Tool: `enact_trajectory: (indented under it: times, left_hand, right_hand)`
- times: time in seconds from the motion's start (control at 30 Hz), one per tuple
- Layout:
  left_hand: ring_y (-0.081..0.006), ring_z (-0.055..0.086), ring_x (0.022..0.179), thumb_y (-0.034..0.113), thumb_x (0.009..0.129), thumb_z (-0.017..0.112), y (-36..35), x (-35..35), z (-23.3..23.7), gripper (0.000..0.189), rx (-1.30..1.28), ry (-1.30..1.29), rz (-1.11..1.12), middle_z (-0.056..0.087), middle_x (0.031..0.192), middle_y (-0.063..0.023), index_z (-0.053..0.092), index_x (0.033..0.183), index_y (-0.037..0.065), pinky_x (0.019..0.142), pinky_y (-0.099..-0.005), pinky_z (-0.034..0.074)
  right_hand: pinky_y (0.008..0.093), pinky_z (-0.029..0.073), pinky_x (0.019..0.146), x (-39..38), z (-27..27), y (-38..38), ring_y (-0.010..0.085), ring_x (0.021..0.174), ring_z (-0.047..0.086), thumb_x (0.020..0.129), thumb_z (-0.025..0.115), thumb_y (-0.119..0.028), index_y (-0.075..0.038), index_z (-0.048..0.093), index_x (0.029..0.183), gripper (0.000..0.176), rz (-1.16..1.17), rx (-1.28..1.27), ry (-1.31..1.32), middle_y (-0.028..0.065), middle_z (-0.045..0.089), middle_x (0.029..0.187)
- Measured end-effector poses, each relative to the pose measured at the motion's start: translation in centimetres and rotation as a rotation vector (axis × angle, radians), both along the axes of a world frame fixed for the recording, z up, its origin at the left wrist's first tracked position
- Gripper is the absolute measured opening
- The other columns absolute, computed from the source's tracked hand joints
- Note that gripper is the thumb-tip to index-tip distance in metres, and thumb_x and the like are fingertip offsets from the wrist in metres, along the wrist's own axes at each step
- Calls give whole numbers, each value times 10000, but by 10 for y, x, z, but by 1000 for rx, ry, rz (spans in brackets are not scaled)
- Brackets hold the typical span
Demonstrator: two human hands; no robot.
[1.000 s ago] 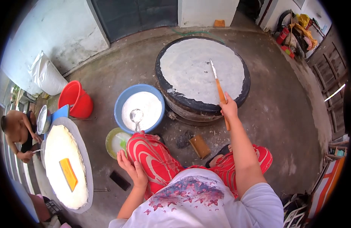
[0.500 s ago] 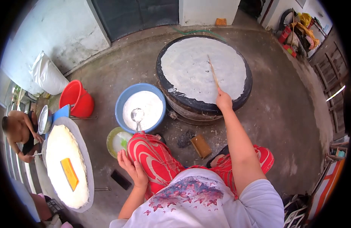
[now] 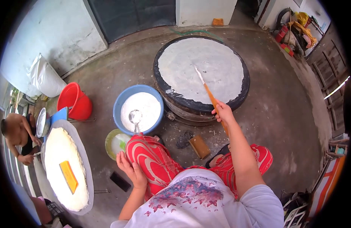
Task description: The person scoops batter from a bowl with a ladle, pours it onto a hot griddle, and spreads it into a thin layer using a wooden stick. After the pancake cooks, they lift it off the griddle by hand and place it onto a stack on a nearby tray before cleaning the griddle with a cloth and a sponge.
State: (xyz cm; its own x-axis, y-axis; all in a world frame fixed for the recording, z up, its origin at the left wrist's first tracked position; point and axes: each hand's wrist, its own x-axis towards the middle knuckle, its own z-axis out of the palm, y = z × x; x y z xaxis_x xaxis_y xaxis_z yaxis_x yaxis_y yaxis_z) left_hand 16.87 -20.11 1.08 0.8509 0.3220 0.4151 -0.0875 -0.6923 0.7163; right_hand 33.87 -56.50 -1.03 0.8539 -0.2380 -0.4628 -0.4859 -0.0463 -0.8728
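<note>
Head view: right hand (image 3: 222, 113) grips orange-handled scraper (image 3: 206, 91), tip on white sheet (image 3: 221, 62) covering round griddle (image 3: 183, 103); left hand (image 3: 130, 170) lies open on knee (image 3: 147, 150); a shallow blade angle should avoid tearing.

we see a bare concrete floor (image 3: 282, 110) carrying a round black griddle (image 3: 171, 99), a blue basin (image 3: 116, 110), a red bucket (image 3: 75, 100), a green bowl (image 3: 108, 143), a wooden block (image 3: 200, 146) and a white sack (image 3: 44, 79).
</note>
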Motion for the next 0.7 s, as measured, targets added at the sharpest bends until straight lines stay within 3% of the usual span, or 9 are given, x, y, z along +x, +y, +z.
enact_trajectory:
  times: [0.1,0.23,0.33,0.4,0.5,0.6,0.63,0.67,0.7]
  left_hand:
    - [-326,263,1232,222,899,332,1,-1,0,475,0,4,5,258,1317,-209,301,1291,-43,1023,-385,180]
    - [-348,236,1239,292,905,339,2,-2,0,506,-40,16,-8,239,1327,-215,297,1291,-32,1025,-416,165]
    - [-347,238,1238,295,908,335,3,-1,-2,505,-30,18,-12,241,1326,-214,298,1291,-31,1023,-416,166]
    - [-346,239,1237,291,908,333,3,-1,-2,502,-31,19,-10,242,1325,-213,298,1291,-31,1023,-416,167]
    - [-344,241,1235,283,908,331,2,-1,-1,496,-27,20,-11,244,1325,-212,299,1291,-31,1023,-415,168]
    - [-341,242,1235,277,908,330,1,-1,0,492,-26,21,-15,245,1324,-210,300,1291,-30,1024,-413,167]
    - [-340,241,1236,274,907,331,2,-1,0,490,-26,23,-12,246,1324,-209,301,1291,-30,1025,-412,167]
    - [-340,241,1236,274,907,331,2,-1,0,490,-26,22,-13,246,1324,-209,301,1291,-30,1025,-412,167]
    - [-339,241,1236,273,907,331,2,-1,-1,489,-30,22,-12,247,1323,-208,303,1289,-31,1025,-410,166]
  right_hand:
    - [209,323,376,-17,8,0,81,439,361,926,350,-165,-184,386,1299,375,-130,242,-10,33,507,682]
    - [214,339,373,-27,-3,-11,68,455,392,912,393,-181,-178,462,1252,347,-167,172,-7,15,526,699]
    - [270,382,422,-23,-22,-13,131,469,443,892,431,-172,-194,487,1230,343,-102,-167,-12,59,554,697]
    - [330,442,541,-24,-28,-6,212,559,551,847,502,-172,-194,542,1170,326,104,-1067,-297,123,584,707]
    - [348,448,660,-22,-22,8,262,686,598,818,529,-164,-205,538,1162,346,139,-1083,-227,170,575,729]
    - [315,440,562,-22,-36,4,214,596,565,828,529,-158,-176,566,1138,313,91,-799,-419,117,586,670]
    - [314,450,544,-20,-40,-5,194,538,513,854,489,-184,-185,489,1226,373,151,-470,-237,102,530,706]
    - [314,450,544,-24,-31,-10,194,538,513,854,489,-184,-185,489,1226,373,150,-470,-238,102,530,706]
    - [285,426,491,-29,-14,-12,153,517,472,879,449,-181,-193,455,1255,377,4,-57,-102,71,528,693]
